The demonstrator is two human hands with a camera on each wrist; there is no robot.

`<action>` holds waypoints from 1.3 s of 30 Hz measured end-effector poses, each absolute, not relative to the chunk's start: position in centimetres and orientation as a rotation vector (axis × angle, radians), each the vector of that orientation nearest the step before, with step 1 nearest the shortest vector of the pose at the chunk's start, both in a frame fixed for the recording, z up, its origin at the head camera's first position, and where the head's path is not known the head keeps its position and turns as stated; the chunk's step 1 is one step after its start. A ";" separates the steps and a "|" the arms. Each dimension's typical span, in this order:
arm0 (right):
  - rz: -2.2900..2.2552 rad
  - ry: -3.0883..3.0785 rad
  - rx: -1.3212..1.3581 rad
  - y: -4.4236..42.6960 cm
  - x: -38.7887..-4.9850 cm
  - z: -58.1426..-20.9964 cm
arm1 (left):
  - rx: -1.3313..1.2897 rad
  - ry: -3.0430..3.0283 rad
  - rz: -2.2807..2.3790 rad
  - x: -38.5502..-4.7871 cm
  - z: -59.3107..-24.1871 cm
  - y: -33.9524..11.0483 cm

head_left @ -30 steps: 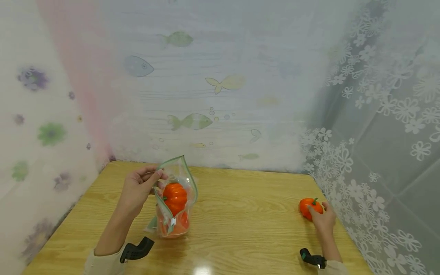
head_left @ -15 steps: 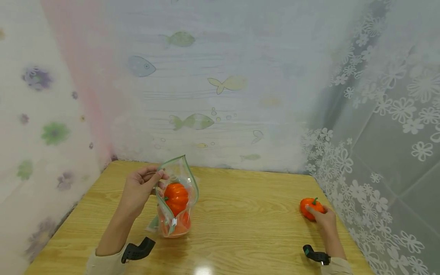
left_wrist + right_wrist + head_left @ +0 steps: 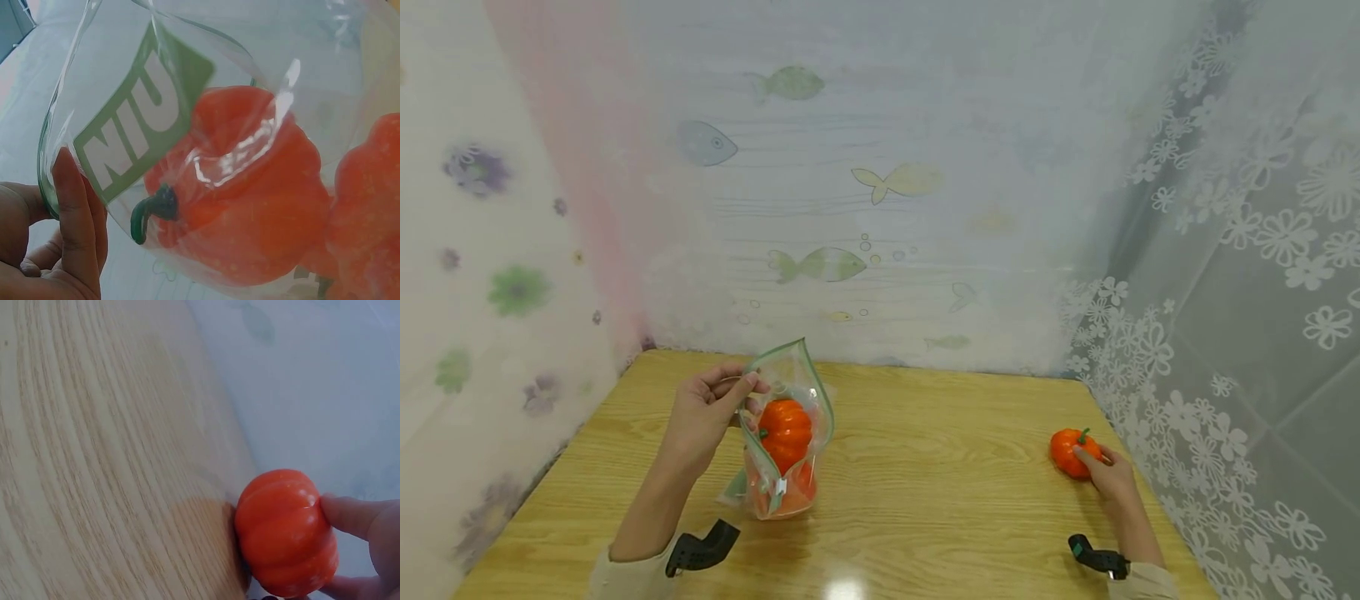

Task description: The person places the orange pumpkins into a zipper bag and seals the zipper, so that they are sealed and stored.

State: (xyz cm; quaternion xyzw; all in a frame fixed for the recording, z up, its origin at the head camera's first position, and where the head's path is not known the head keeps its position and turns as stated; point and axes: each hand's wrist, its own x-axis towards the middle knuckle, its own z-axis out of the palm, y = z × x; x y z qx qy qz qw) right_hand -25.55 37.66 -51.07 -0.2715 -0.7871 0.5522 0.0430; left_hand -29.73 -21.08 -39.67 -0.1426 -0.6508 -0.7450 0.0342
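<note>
A clear zip bag (image 3: 793, 371) with a green edge stands on the table at centre left, its mouth spread. My left hand (image 3: 700, 408) pinches its rim between thumb and fingers. Inside the bag lies a toy pumpkin (image 3: 786, 435) with a green stem, with more orange below it. The left wrist view shows the bag's green label (image 3: 147, 115) and a second orange pumpkin (image 3: 369, 206) behind the plastic. Far to the right, my right hand (image 3: 1116, 482) holds another toy pumpkin (image 3: 1069, 454), its thumb and a finger on opposite sides of the fruit (image 3: 284, 531).
The wooden table (image 3: 925, 467) reaches between the two hands. A wall with painted fish (image 3: 827, 264) rises behind it. On the right hangs a curtain with white flowers (image 3: 1180, 417), close to the right hand; a flowered wall (image 3: 516, 292) stands left.
The right hand and its pumpkin have shifted slightly left and away over the last half second, with the pumpkin turning a little. The left hand and bag stay in place.
</note>
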 end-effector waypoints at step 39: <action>2.370 -2.023 0.087 24.2 -27.5 -52.1 | -0.403 -2.058 -2.256 -29.0 -39.8 -20.2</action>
